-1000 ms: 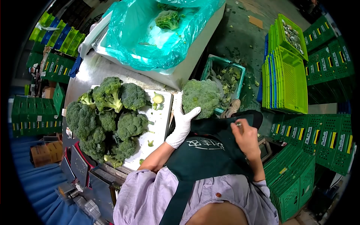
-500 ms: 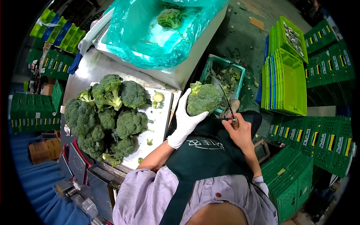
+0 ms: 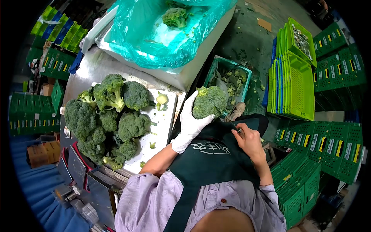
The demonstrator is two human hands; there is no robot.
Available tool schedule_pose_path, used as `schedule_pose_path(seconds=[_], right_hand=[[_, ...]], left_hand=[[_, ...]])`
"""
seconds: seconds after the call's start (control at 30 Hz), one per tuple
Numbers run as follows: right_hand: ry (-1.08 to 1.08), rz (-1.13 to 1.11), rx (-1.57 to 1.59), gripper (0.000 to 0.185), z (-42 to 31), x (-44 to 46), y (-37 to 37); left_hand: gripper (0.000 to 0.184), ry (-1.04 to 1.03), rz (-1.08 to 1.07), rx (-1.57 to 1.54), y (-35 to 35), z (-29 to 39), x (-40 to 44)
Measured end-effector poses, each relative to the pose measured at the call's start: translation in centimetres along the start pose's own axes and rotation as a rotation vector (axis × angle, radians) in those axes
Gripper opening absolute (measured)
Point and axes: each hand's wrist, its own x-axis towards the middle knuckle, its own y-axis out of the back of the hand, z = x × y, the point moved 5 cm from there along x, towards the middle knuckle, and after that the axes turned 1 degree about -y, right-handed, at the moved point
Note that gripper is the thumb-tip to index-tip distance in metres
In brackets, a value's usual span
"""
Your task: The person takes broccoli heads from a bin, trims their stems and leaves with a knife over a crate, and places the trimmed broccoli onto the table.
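Observation:
In a white glove, my left hand (image 3: pixel 190 124) is closed round a broccoli head (image 3: pixel 210 102) in front of the apron. My bare right hand (image 3: pixel 251 142) grips the handle of a knife (image 3: pixel 240 132), lower and to the right of that head and apart from it. The thin blade points up and left, partly hard to make out. On a white board (image 3: pixel 164 120) at the left lies a pile of several broccoli heads (image 3: pixel 133 125). A cut stem piece (image 3: pixel 161 99) and small scraps lie beside them.
Ahead stands a white box (image 3: pixel 185 77) lined with a turquoise plastic bag (image 3: pixel 154 58), with broccoli (image 3: pixel 174 17) inside. A teal-rimmed bin (image 3: pixel 246 86) on the floor holds leaf trimmings (image 3: pixel 234 79). Lime crates (image 3: pixel 299 85) and dark green crates (image 3: pixel 328 143) are stacked at the right.
My right hand has moved slightly down, and the knife has swung from pointing up beside the broccoli head to a lower, left-leaning angle. My left hand keeps its hold on the broccoli.

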Motion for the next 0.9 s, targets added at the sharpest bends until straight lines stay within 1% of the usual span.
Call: schedule_pose_path(seconds=[0.1,0.17,0.23,0.37,0.47,0.5,0.53,0.6,0.63,0.67,0.73,0.77,0.8,0.87,0.9], right_hand=[[-0.026,-0.042,-0.042,0.020,0.1,0.1,-0.1],[0.004,0.115,-0.247,0.019,0.1,0.0,0.3],[0.004,0.158,-0.287,0.020,0.3,-0.2,0.2],[0.014,0.260,-0.375,0.019,1.0,-0.5,0.4],[0.022,0.292,-0.369,0.018,1.2,-0.2,1.3],[0.031,0.309,-0.375,0.014,1.0,-0.1,1.8],[0.030,0.308,-0.376,0.014,1.1,-0.1,2.4],[-0.261,0.428,-0.109,0.011,3.1,-0.4,4.3],[-0.190,0.548,-0.137,0.010,2.8,-0.2,5.4],[-0.215,0.453,-0.091,0.013,2.5,0.0,5.9],[-0.131,0.223,-0.056,0.016,1.2,0.4,5.0],[-0.134,0.149,-0.014,0.019,0.6,0.4,4.2],[-0.092,0.102,-0.032,0.020,0.4,0.4,3.3],[-0.021,0.075,-0.024,0.015,-0.4,0.5,2.3],[-0.040,0.019,-0.065,0.014,-0.5,0.5,2.0]], left_hand=[[0.079,-0.048,-0.006,0.039,-0.1,0.0,0.0],[0.079,-0.036,-0.002,0.055,-0.2,0.0,0.0],[0.078,-0.027,0.001,0.072,-0.2,0.1,0.1],[0.078,-0.077,-0.003,0.117,-0.4,0.8,0.2],[0.078,-0.110,-0.003,0.161,-0.4,2.0,0.2],[0.078,-0.126,-0.001,0.193,-0.5,2.3,0.2],[0.078,-0.124,-0.002,0.192,-0.5,2.2,0.2],[0.077,-0.164,0.021,0.182,-0.4,1.8,0.0],[0.077,-0.163,0.021,0.181,-0.4,1.3,0.0],[0.076,-0.162,0.026,0.162,-0.3,0.8,-0.1],[0.076,-0.164,0.015,0.142,-0.3,0.7,-0.1],[0.075,-0.169,0.010,0.183,-0.3,0.9,-0.1],[0.075,-0.173,0.009,0.223,-0.4,1.1,0.0],[0.073,-0.179,0.013,0.217,-0.6,1.3,-0.1],[0.073,-0.185,0.019,0.200,-0.6,1.3,-0.1]])
